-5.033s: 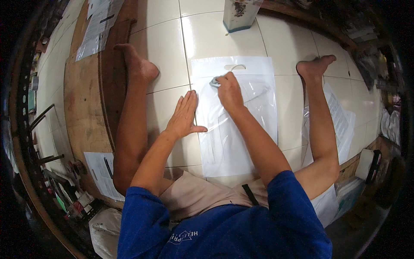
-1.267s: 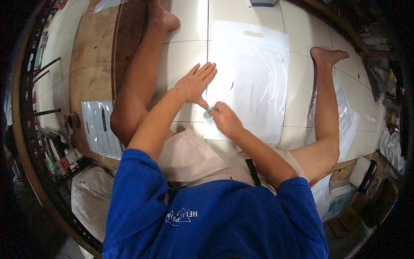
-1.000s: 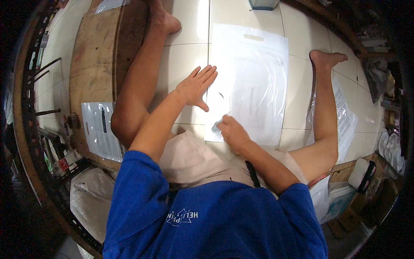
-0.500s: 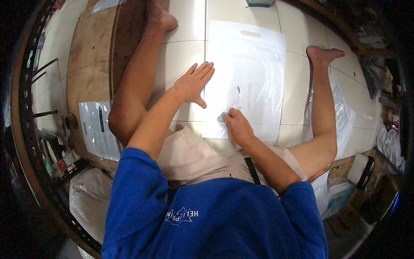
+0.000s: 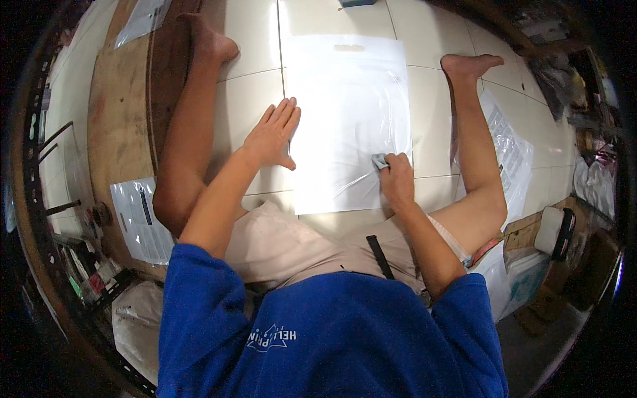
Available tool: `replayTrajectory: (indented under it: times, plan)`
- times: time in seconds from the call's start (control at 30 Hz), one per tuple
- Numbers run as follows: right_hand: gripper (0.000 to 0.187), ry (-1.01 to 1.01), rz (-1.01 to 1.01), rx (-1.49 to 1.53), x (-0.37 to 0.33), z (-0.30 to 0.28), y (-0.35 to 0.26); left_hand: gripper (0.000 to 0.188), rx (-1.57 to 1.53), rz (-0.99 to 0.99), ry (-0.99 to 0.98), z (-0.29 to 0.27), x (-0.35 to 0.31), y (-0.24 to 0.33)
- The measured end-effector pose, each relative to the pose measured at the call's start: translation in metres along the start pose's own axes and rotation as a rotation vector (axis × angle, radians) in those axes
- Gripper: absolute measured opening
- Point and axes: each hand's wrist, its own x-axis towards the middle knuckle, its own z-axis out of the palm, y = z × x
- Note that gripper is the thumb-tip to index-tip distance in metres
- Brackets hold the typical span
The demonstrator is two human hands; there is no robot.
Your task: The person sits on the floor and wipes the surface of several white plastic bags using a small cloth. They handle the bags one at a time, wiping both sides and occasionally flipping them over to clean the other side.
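A white plastic bag (image 5: 348, 123) with a cut-out handle lies flat on the tiled floor (image 5: 249, 33) between the person's outstretched bare legs. The right hand (image 5: 397, 179) presses a small grey cloth (image 5: 379, 161) against the bag's lower right part, its grip closed around the cloth. The left hand (image 5: 273, 136) lies flat with fingers spread, its grip wide and holding nothing, palm on the floor at the bag's left edge. A wooden board (image 5: 123, 106) lies on the floor to the left, with a printed sheet (image 5: 139, 219) near its lower end.
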Motion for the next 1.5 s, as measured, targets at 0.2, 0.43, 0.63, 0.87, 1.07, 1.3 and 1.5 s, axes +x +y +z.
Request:
replayTrajectory:
  times: [0.2, 0.43, 0.63, 0.87, 1.07, 1.3, 1.5]
  plan:
    - [0.013, -0.286, -0.27, 0.05, -0.033, 0.069, -0.071, 0.129, -0.096, -0.009, 0.029, 0.019, -0.023, 0.044]
    - [0.015, -0.023, 0.014, -0.021, 0.005, 0.006, 0.028, 0.131, -0.032, -0.093, -0.04, 0.017, -0.026, 0.054]
    - [0.013, -0.163, -0.224, 0.071, -0.032, 0.068, -0.037, 0.135, -0.033, -0.142, -0.08, 0.02, -0.028, 0.057]
    - [0.018, 0.039, 0.051, -0.025, -0.005, 0.002, 0.029, 0.136, -0.067, -0.139, -0.085, 0.011, -0.029, 0.056]
    - [0.013, -0.02, -0.123, 0.098, -0.024, 0.06, -0.004, 0.137, -0.069, -0.177, -0.067, 0.016, -0.031, 0.052]
    - [0.015, 0.099, -0.021, -0.054, -0.018, 0.022, 0.046, 0.139, -0.082, -0.184, -0.097, 0.014, -0.034, 0.049]
    - [0.015, 0.128, -0.082, 0.052, -0.017, 0.025, 0.023, 0.137, -0.064, -0.166, -0.083, 0.019, -0.035, 0.047]
